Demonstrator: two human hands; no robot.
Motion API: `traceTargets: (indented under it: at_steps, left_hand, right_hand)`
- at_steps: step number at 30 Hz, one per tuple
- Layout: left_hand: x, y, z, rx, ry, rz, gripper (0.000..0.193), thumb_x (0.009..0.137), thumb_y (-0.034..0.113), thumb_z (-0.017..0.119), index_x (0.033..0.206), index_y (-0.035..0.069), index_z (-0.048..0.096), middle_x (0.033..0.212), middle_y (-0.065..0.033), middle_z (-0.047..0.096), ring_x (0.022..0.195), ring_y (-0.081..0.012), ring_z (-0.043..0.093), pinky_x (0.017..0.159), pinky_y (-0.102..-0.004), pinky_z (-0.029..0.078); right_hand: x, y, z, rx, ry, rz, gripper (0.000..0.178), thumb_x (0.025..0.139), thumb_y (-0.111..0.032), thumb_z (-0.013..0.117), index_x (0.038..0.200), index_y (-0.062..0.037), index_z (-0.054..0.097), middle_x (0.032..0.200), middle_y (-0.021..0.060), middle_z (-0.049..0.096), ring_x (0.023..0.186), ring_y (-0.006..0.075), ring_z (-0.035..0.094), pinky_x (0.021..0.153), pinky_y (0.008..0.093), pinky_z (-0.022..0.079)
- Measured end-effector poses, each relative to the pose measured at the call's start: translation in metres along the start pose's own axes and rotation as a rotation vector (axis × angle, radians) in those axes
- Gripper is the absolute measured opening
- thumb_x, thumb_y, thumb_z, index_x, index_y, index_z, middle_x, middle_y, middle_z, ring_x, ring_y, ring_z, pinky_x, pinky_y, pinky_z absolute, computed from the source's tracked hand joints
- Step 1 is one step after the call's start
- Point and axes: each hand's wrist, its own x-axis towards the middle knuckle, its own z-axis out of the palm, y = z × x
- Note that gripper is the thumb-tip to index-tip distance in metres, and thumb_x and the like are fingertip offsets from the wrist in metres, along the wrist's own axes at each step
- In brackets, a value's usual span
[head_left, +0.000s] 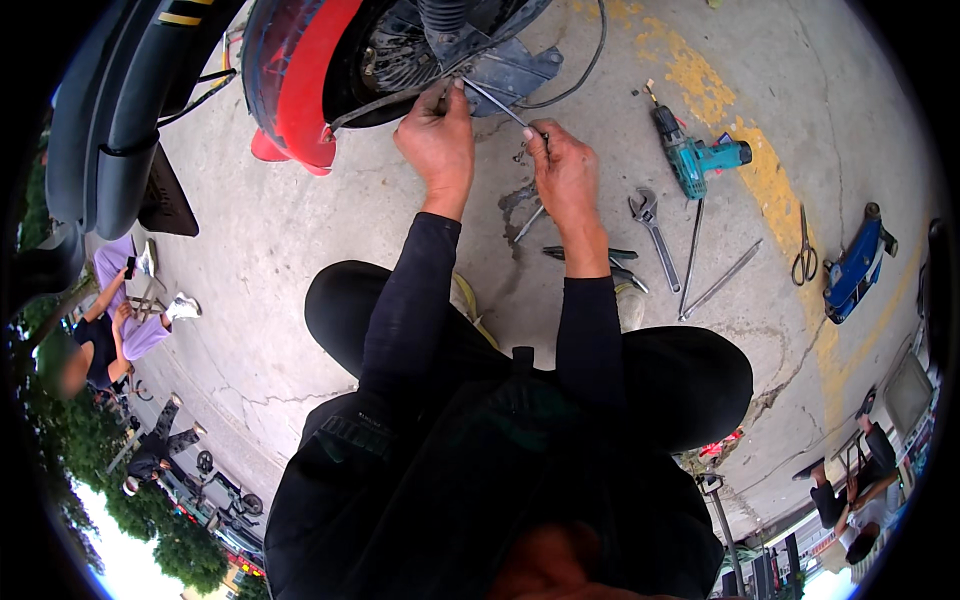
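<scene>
In front of me is a wheel (390, 60) with a red fender (308, 75) beside it. A grey-blue bracket (515, 75) and a dark cable (598, 50) lie by the wheel's lower part. My right hand (567, 170) is closed round a slim metal rod (492, 97); its handle, if any, is hidden in the grip. The rod slants up and left to the fingertips of my left hand (437, 140). Those fingers are pinched together by the bracket and cable; what they hold is too small to make out.
Right of my hands lie a teal cordless drill (688, 160), an adjustable wrench (655, 235), pliers (610, 262), long thin rods (692, 255) and scissors (804, 258). A blue floor jack (858, 265) stands farther right. People sit at left (105, 330) and lower right (868, 505).
</scene>
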Motion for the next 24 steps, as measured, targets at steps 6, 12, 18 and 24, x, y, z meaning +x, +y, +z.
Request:
traceTargets:
  at_steps: [6,12,18,24]
  left_hand:
    - [-0.003,0.002,0.003,-0.159,0.036,-0.085,0.019,0.091,0.010,0.071,0.098,-0.008,0.071,0.070,-0.0036,0.067,0.056,-0.0066,0.057,0.052,-0.0220,0.045]
    - [-0.005,0.005,-0.003,-0.238,-0.035,-0.188,0.023,0.089,0.012,0.072,0.099,-0.009,0.071,0.073,-0.0020,0.067,0.065,-0.0053,0.054,0.059,-0.0223,0.044]
    - [-0.008,0.011,-0.002,-0.277,-0.016,-0.219,0.025,0.089,0.012,0.072,0.101,-0.009,0.070,0.078,-0.0039,0.067,0.070,-0.0063,0.055,0.062,-0.0223,0.046]
    - [-0.008,0.023,-0.012,-0.414,0.082,-0.441,0.037,0.092,0.026,0.072,0.107,-0.005,0.059,0.095,-0.0068,0.066,0.073,-0.0123,0.061,0.067,-0.0262,0.051]
  right_hand:
    - [-0.018,-0.024,0.005,0.078,-0.067,0.107,0.019,0.096,-0.020,0.062,0.090,-0.0016,0.063,0.069,0.0146,0.066,0.065,0.0338,0.066,0.060,0.0409,0.050]
    - [-0.029,-0.033,0.018,0.233,-0.047,0.217,0.020,0.097,-0.019,0.060,0.089,-0.0009,0.063,0.065,0.0141,0.065,0.061,0.0320,0.066,0.058,0.0389,0.050]
    - [-0.028,-0.041,0.025,-0.110,0.038,0.010,0.017,0.097,-0.015,0.058,0.089,-0.0006,0.062,0.063,0.0151,0.064,0.060,0.0341,0.065,0.056,0.0399,0.050]
    - [-0.030,-0.058,0.021,-0.102,0.029,0.137,0.018,0.098,-0.015,0.056,0.091,-0.0005,0.063,0.065,0.0130,0.068,0.058,0.0305,0.067,0.056,0.0389,0.051]
